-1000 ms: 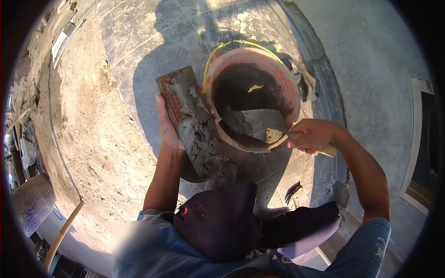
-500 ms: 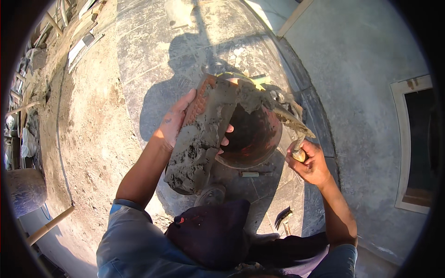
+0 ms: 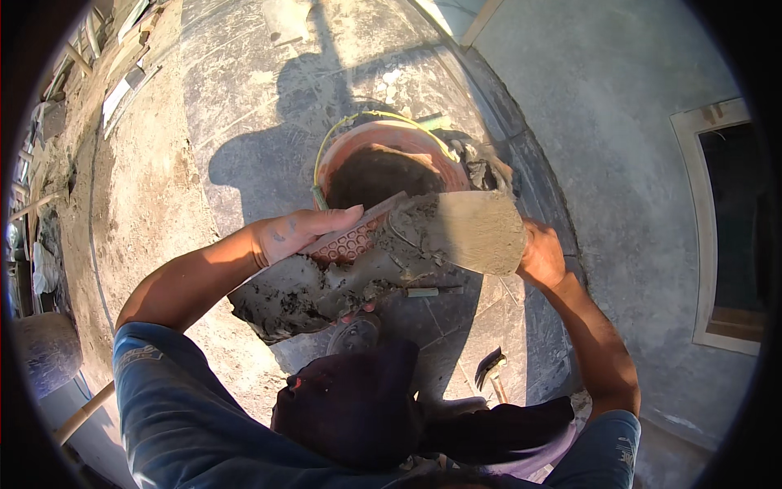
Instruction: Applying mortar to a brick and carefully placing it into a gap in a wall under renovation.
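Note:
My left hand (image 3: 293,236) grips the long red-brown tile (image 3: 346,244) with a honeycomb pattern, thumb on its upper edge; dark wet mortar (image 3: 301,293) covers much of it, and the tile is held slanting in front of the bucket. My right hand (image 3: 539,253) is closed on a trowel, its handle mostly hidden behind the blade (image 3: 481,232), which lies over the tile's right end, smeared with mortar. Beyond them stands the red bucket (image 3: 415,138) with a yellow handle and dark stuff inside, its near part hidden by the tile.
A small pale-green piece (image 3: 423,292) lies on the paved floor (image 3: 244,122), and a hammer (image 3: 494,368) lies near my knee. A grey wall (image 3: 627,163) with a framed opening (image 3: 688,179) is on the right. Poles (image 3: 77,57), scraps and a drum (image 3: 45,350) line the left side.
The tile has swung from upright to slanting crosswise as my left hand moved lower left. The trowel has come out of the bucket, and its blade has crossed leftward onto the tile.

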A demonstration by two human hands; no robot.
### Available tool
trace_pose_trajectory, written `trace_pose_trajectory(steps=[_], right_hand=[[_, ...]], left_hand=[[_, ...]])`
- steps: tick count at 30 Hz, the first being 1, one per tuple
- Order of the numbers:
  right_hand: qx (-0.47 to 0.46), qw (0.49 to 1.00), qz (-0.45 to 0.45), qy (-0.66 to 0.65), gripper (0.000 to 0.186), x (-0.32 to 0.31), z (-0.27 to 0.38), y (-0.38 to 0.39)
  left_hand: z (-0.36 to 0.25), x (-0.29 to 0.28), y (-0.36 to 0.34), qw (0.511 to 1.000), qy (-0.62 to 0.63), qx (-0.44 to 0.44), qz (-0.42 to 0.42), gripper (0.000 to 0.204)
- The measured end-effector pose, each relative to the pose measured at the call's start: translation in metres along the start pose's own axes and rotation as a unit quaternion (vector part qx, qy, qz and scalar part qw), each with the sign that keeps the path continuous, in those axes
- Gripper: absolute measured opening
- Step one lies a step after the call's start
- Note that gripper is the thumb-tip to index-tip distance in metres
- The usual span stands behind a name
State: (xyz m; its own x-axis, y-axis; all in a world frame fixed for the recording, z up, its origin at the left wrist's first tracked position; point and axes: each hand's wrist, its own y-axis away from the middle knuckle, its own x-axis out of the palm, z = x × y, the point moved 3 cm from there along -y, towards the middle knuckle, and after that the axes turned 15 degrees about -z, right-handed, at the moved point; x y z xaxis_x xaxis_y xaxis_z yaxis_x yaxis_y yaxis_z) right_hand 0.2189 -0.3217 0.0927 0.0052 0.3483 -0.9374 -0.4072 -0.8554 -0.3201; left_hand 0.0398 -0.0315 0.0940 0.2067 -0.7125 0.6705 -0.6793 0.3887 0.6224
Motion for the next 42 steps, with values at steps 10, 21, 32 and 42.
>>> trace_pose_trajectory(steps=[10, 21, 32, 42], right_hand=[[0.027, 0.997, 0.009, 0.068, 0.036, -0.009, -0.022, 0.029], [0.508, 0.754, 0.035, -0.414, 0.019, -0.035, 0.098, 0.005], [0.327, 0.911, -0.053, -0.245, 0.031, -0.005, 0.168, -0.025], [0.257, 0.961, -0.1, -0.013, 0.037, 0.04, 0.151, -0.033]], left_hand=[[0.0, -0.011, 0.002, 0.998, 0.026, 0.015, 0.063, 0.061], [-0.026, -0.009, -0.07, 0.948, 0.148, 0.281, -0.029, 0.087], [-0.05, 0.012, -0.104, 0.74, 0.447, 0.5, 0.059, 0.074], [-0.061, 0.042, -0.061, 0.728, 0.424, 0.523, 0.13, 0.069]])
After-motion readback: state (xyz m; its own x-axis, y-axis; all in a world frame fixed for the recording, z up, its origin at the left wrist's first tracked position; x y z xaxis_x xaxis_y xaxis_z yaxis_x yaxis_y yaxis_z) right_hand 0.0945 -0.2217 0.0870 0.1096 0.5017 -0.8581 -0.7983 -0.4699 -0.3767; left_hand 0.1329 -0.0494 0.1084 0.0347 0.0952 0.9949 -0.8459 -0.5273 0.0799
